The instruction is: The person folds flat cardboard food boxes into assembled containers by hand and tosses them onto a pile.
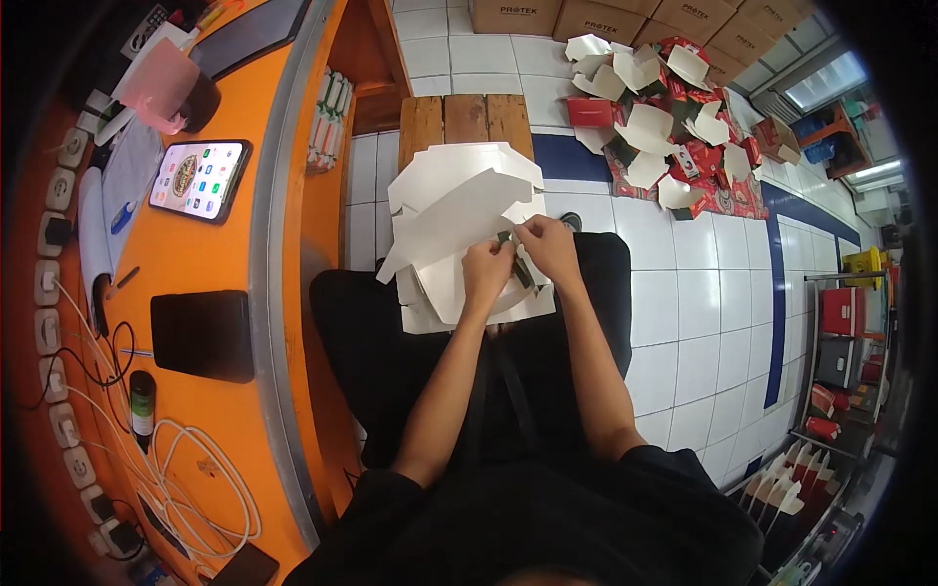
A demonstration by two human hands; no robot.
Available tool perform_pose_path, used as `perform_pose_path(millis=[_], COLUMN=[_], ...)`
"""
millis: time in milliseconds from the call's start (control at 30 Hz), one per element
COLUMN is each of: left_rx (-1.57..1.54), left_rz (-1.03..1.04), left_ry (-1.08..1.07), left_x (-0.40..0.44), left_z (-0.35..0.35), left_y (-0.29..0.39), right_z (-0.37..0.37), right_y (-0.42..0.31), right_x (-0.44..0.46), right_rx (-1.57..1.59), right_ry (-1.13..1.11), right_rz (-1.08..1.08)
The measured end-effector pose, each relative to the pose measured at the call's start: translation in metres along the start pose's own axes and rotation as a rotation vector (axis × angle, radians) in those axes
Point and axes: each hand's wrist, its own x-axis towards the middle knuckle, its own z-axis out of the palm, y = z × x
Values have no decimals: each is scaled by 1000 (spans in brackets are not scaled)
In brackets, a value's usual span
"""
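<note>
White cardboard box blanks [430, 181] lie between my knees, against a wooden bench [464, 117]. The upper one is partly folded, with a long panel standing up at a slant. My left hand [487, 273] is closed on the edge of this cardboard box, its fingers bent inward. Just to the right, my right hand [549, 246] pinches the box's edge near the corner. A dark green printed side [524, 269] of the box shows between the two hands. My fingers hide the fold itself.
An orange counter [210, 264] on the left carries a lit phone [198, 180], a black case [202, 335], a small bottle [143, 402] and cables. Folded red and white boxes [650, 132] are heaped on the floor at the upper right. Brown cartons [606, 21] stand behind; a shelf [831, 342] is at right.
</note>
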Motion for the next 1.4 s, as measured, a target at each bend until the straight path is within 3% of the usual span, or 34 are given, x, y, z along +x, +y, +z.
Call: perform_pose_path(millis=[33,167,233,367,433,533,600,667,733,800,867,933,1000,1067,1133,1167,1200,1233,1267,1333,1400], left_rx=[-188,-317,-316,-267,282,554,626,750,724,702,687,696,711,477,442,400,406,454,502,537,553], left_rz=[-66,-55,-29,33,420,417,311,187,251,326,335,364,383,309,437,532,519,485,440,267,173], left_ry=[-33,-70,-72,-103,189,201,176,84,112,162,167,157,146,134,214,285,297,279,260,302,372], left_x=[5,13,16,-4,-37,-96,-123,-127,-115,-104,-93,-89,-91,-98,-88,-89,-86,-80,-77,-63,-52], left_z=[0,0,-2,-23,-53,-103,-115,-111,-105,-103,-103,-108,-111,-116,-116,-115,-116,-119,-122,-118,-115], left_y=[-4,-23,-26,-11,-2,8,-1,-25,-54,-55,-61,-59,-49,-21,-23,-28,-29,-28,-31,-51,-66], right_z=[-1,0,0,-8,-41,-63,-66,-47,-23,-15,-9,-6,-10,-49,-112,-148,-193,-229,-251,-260,-227], right_y=[0,-3,1,12,-16,-14,-9,-2,14,24,27,25,20,-11,-13,-2,-10,-25,-35,-48,-7], right_x=[1,-8,-14,-13,-24,-31,-38,-44,-43,-51,-51,-47,-44,-20,29,75,103,117,121,117,109], right_rx=[-38,-135,-311,-118,-159,-231,-611,-706,-843,-719,-740,-710,-695,-768,-701,-684,-561,-659,-543,-491,-448], right_ry=[-41,-113,-179,-191,-199,-364,-629,-597,-517,-336,-329,-297,-427,-529,-262,-36,48,307,488,590,459], right_rz=[-18,-14,-124,-15,-96,-293,-550,-570,-644,-753,-802,-809,-748,-520,-549,-388,-225,-196,-342,-308,-354])
